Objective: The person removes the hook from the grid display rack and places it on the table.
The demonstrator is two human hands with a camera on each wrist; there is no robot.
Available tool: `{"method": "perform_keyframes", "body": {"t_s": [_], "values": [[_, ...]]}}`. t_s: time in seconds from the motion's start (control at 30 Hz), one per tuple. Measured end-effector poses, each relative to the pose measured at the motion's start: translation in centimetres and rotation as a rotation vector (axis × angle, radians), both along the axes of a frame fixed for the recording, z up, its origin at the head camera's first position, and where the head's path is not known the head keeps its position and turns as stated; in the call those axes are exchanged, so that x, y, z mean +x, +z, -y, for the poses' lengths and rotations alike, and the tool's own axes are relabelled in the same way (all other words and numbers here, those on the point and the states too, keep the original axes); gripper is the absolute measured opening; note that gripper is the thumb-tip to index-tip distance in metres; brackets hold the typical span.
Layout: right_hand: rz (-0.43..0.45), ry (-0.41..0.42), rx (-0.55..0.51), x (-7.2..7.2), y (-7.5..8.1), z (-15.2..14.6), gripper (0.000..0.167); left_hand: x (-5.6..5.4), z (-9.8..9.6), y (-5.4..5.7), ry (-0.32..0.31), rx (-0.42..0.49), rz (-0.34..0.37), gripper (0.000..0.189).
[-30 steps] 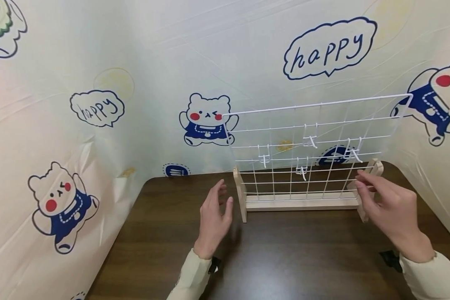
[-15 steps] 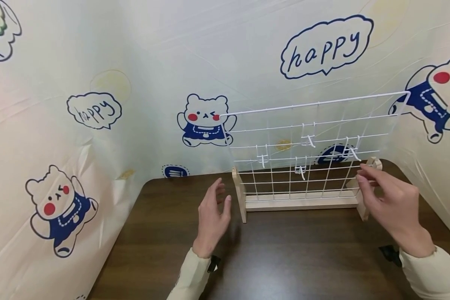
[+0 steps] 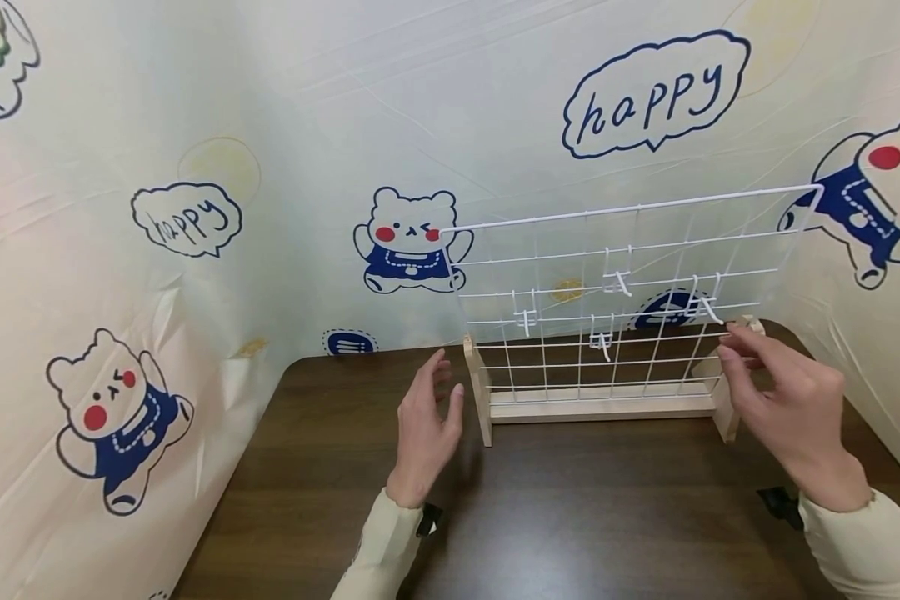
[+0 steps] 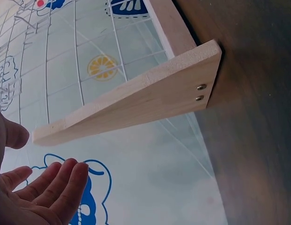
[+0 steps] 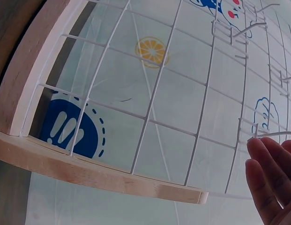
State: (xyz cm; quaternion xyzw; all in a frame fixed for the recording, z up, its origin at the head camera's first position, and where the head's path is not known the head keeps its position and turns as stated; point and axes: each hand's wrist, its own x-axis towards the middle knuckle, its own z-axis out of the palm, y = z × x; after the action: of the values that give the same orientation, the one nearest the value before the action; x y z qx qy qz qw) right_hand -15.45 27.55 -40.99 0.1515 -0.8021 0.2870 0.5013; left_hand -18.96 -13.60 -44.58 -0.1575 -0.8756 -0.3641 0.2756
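A white wire grid rack stands upright in a pale wooden base on the table. Several small white hooks hang on its wires. My left hand is beside the left wooden side piece, apart from it, fingers relaxed and palm facing the rack; the left wrist view shows it holding nothing. On the other side my right hand is by the right wooden side piece, partly covering it. In the right wrist view its fingers are loosely extended near a hook, with nothing between them.
A dark brown wooden table lies under everything. Printed cloth with bears and "happy" bubbles closes in the back and both sides. A black band shows at my right wrist.
My right hand has moved slightly to the right, its fingertips a little higher by the side piece. The left hand and the rack have stayed nearly still.
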Motion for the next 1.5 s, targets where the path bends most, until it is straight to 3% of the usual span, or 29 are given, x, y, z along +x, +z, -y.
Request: {"method": "perform_keyframes", "body": {"t_s": [0.43,0.8,1.1,1.33,1.5], "values": [[0.016,-0.002,-0.015,-0.1,0.3,0.2,0.052,-0.6,0.1,0.3,-0.001,0.005,-0.018,0.052],[-0.002,-0.022,0.013,-0.7,0.4,0.1,0.057,-0.8,-0.4,0.2,-0.022,0.006,0.016,0.052],[0.0,-0.007,-0.016,-1.0,0.9,0.1,0.041,-1.1,-0.4,0.6,-0.013,0.017,0.001,0.052],[-0.006,-0.017,-0.002,-1.0,0.9,0.0,0.054,-1.1,-0.8,0.7,-0.021,0.006,0.0,0.052],[-0.022,-0.006,-0.018,-1.3,0.9,0.1,0.054,-1.2,-1.0,0.8,-0.018,0.003,-0.021,0.051]]}}
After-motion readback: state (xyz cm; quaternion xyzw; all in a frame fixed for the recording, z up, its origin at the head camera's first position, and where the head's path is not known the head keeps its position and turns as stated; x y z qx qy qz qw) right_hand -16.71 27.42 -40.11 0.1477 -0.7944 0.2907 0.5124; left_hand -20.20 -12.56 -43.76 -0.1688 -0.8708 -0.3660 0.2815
